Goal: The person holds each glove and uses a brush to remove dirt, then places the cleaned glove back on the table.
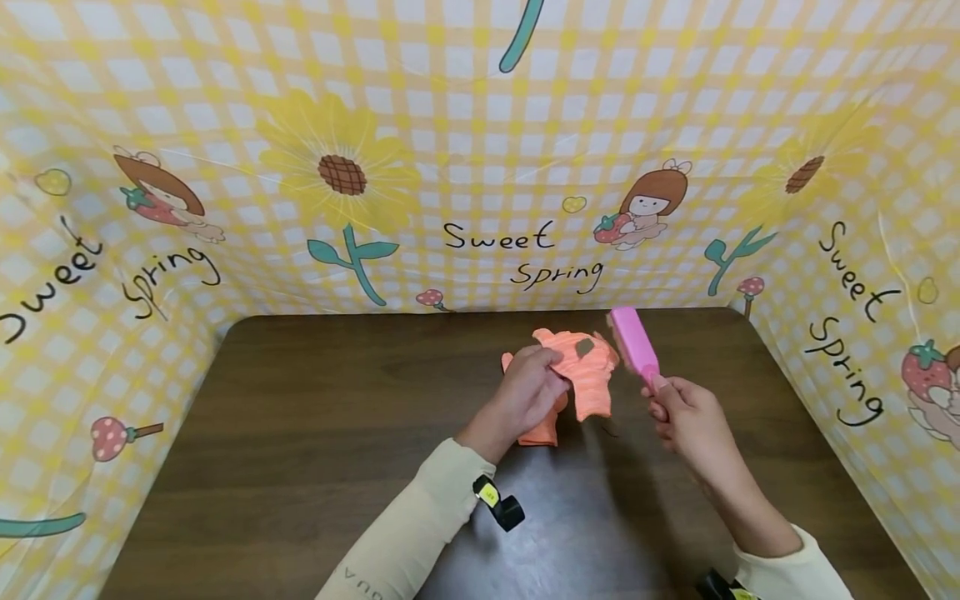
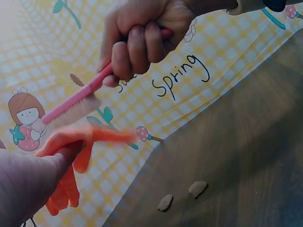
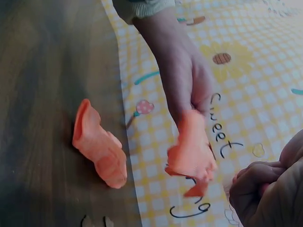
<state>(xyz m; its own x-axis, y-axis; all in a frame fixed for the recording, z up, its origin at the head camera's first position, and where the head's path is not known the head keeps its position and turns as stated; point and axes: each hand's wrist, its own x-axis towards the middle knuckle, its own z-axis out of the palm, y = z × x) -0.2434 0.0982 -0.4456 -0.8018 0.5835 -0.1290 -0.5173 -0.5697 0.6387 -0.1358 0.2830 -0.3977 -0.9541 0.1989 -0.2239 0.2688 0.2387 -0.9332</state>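
My left hand (image 1: 528,385) pinches an orange knitted glove (image 1: 592,375) above the table, and its fingers dangle in the left wrist view. A grey-brown patch shows on this glove in the head view. My right hand (image 1: 693,421) grips the handle of a pink brush (image 1: 634,340), fingers wrapped round it. In the left wrist view the brush's pale bristles (image 2: 78,111) face down, close over the held glove (image 2: 71,139). A second orange glove (image 3: 102,149) lies on the table, partly hidden by my left hand in the head view.
Two small brown lumps (image 2: 198,189) lie on the dark wooden table (image 1: 322,433). A yellow checked cloth (image 1: 465,150) with flowers and lettering rises as a wall behind the table and at both sides. Each wrist carries a black strapped device (image 1: 498,504).
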